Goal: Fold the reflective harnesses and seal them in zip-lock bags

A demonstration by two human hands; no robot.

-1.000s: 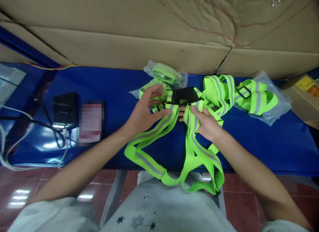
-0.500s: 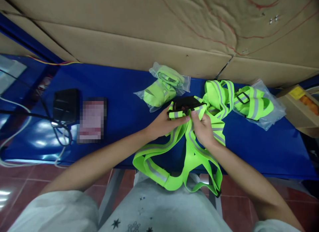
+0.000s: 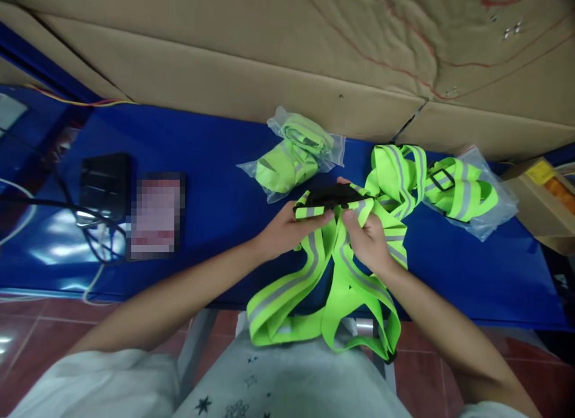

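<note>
Harness [image 3: 335, 292] loose in both hands

You have it out of any bag near centre, towards five o'clock; its bunched straps look unfinished. Two bundles [image 3: 287, 166] at twelve are bagged. Your left hand [image 3: 287, 231] grips the black panel [image 3: 335, 194], your right hand [image 3: 371, 241] a strap beside it. Long axis: panel twelve, loops six.

dim in here; white glare off the blue tabletop [image 3: 215, 166] near nine o'clock, glints on floor [image 3: 27, 340] at eight. focus soft, edges stretched.
</note>
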